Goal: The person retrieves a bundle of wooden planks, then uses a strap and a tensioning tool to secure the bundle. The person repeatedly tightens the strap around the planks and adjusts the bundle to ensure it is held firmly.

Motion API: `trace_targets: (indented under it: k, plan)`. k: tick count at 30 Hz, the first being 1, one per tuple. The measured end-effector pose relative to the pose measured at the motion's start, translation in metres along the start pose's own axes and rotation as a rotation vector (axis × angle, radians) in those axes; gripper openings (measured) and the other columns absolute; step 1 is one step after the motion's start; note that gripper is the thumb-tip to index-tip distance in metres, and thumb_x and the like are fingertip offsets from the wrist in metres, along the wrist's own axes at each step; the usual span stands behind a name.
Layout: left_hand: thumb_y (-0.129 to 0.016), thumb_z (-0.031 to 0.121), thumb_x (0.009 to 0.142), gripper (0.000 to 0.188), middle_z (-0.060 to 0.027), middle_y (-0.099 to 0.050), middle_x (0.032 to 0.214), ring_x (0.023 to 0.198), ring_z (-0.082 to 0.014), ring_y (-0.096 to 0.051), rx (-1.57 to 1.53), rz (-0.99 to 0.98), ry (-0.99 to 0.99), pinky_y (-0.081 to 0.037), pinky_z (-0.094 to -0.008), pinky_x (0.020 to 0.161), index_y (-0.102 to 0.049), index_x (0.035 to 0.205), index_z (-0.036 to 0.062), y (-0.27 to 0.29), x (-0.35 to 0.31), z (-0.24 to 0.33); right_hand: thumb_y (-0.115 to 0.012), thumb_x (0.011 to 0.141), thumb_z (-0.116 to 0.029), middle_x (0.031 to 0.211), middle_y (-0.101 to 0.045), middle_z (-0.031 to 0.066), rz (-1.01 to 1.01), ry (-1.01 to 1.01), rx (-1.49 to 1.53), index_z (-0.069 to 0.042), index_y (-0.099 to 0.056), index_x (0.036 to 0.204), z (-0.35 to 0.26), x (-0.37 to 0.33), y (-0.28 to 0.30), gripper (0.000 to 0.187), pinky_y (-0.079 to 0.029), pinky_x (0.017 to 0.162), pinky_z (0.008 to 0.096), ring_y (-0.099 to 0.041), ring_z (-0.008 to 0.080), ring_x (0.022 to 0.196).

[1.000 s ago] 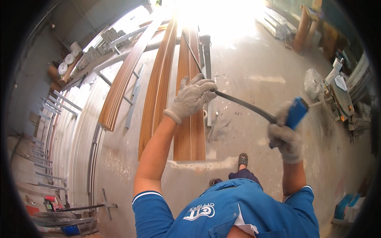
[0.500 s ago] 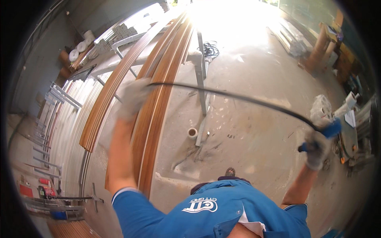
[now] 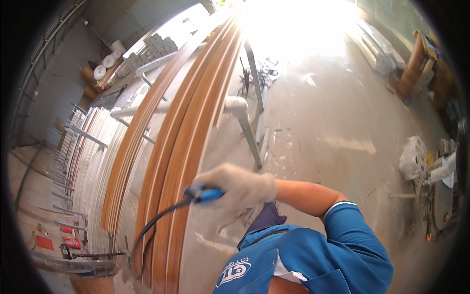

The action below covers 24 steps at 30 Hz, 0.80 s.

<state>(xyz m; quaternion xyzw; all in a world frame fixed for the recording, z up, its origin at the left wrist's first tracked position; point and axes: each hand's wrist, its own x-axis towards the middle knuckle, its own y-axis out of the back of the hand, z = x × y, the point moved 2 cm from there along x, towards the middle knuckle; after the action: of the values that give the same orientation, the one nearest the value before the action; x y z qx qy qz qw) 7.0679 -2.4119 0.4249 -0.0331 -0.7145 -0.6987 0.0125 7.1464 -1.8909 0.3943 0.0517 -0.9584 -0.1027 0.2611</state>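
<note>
My right hand [image 3: 240, 186], in a pale work glove, is closed round a blue-handled hand tool [image 3: 211, 195] in front of my body. From the tool a black flexible band or hose [image 3: 164, 214] curves down to the left and loops over the near part of the long brown wood-look profiles [image 3: 181, 161]. The tool's exact kind does not show. At the lower left, beside the profiles' near end, a blurred pale patch [image 3: 125, 282] looks like my left hand in its glove. Its fingers and anything in them cannot be made out.
A grey metal rack [image 3: 240, 110] with a padded bar carries the profiles. White profiles [image 3: 93, 161] lie further left, near a red extinguisher-like object [image 3: 72, 242]. Wrapped white rolls [image 3: 412, 159] stand on the right. Cardboard tubes [image 3: 413, 73] lean at the far right.
My right hand has swung from the far right across to the profiles with the blue tool. The black band, stretched between both hands before, now hangs curved. My left hand has dropped from above the profiles.
</note>
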Motion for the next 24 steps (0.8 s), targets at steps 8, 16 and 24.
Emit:
trace_targets:
  k: [8,16,24]
  plan:
    - [-0.057,0.035,0.097,0.056,-0.0217,-0.061,0.134,0.128,-0.0331,-0.056,-0.722,-0.394,-1.082,-0.040,-0.0395,0.110,-0.056,0.136,-0.0047,0.010,0.164,0.446,-0.072,0.092,-0.019,0.077,-0.066,0.0036,0.430,-0.263,-0.200,-0.002,-0.069,0.100,0.053,0.007,0.227,0.019,-0.049,0.066,0.0302,-0.060,0.0114,0.066]
    - [-0.051,0.036,0.105,0.048,-0.0111,-0.065,0.114,0.100,-0.0164,-0.062,-1.007,-1.043,-1.297,-0.050,-0.0287,0.089,-0.056,0.134,-0.0022,-0.052,0.179,0.784,-0.073,0.088,-0.003,0.079,-0.070,0.0052,0.724,-0.352,-0.253,-0.001,-0.070,0.094,0.107,-0.041,0.409,0.007,-0.053,0.064,0.0263,-0.064,0.0093,0.070]
    - [-0.057,0.027,0.104,0.033,-0.0016,-0.064,0.082,0.066,-0.0063,-0.060,-1.011,-1.352,-0.931,-0.048,-0.0209,0.056,-0.065,0.122,-0.0002,-0.053,0.219,0.986,-0.071,0.090,-0.004,0.081,-0.069,0.0049,0.694,-0.349,-0.331,0.001,-0.068,0.097,0.167,-0.053,0.642,0.009,-0.054,0.064,0.0253,-0.064,0.0100,0.069]
